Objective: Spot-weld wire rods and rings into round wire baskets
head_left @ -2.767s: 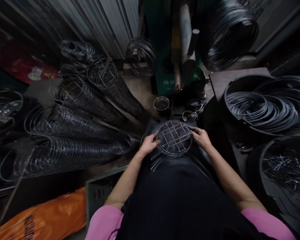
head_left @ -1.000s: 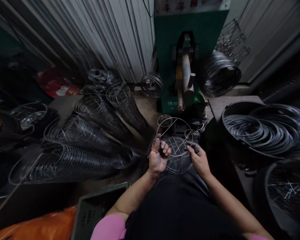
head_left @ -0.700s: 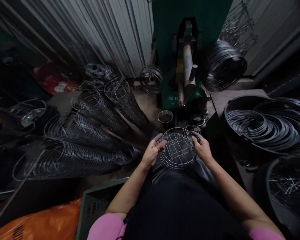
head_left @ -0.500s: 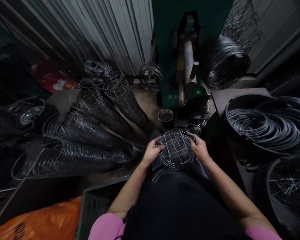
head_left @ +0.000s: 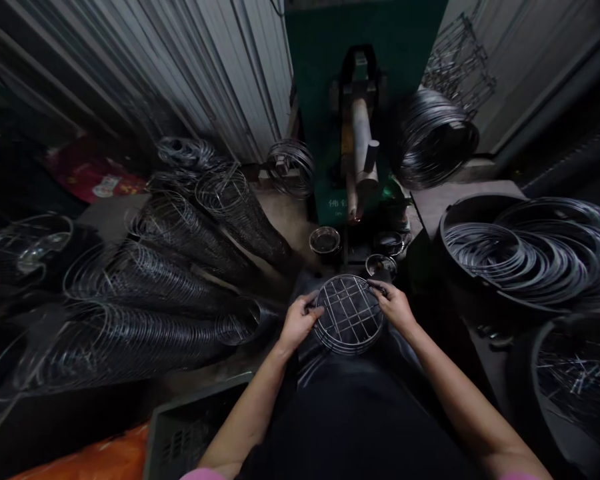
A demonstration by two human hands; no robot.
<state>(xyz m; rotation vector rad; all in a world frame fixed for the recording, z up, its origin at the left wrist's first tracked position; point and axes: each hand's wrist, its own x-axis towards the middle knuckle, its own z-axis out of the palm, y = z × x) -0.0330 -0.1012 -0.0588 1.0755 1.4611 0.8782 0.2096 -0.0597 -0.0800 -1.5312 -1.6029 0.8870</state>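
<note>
A small stack of round wire grid racks [head_left: 349, 313] lies on the dark apron over my lap. My left hand [head_left: 299, 321] is closed on the stack's left rim, thumb on top. On the right rim my right hand [head_left: 393, 306] pinches the edge with curled fingers. Both hands hold the racks flat, in front of a green machine [head_left: 356, 127] with a metal arm.
Long rows of stacked wire rings [head_left: 130, 320] lie on the floor at left. Black tubs hold wire hoops [head_left: 530, 243] and short wire pieces [head_left: 575, 373] at right. A wire coil [head_left: 433, 137] hangs by the machine. Small bowls [head_left: 325, 239] sit ahead; a grey crate [head_left: 185, 433] is at lower left.
A second ago my left hand was lifted, holding a loose ring above the racks. Now the ring lies on the stack and both hands grip its rim on my lap.
</note>
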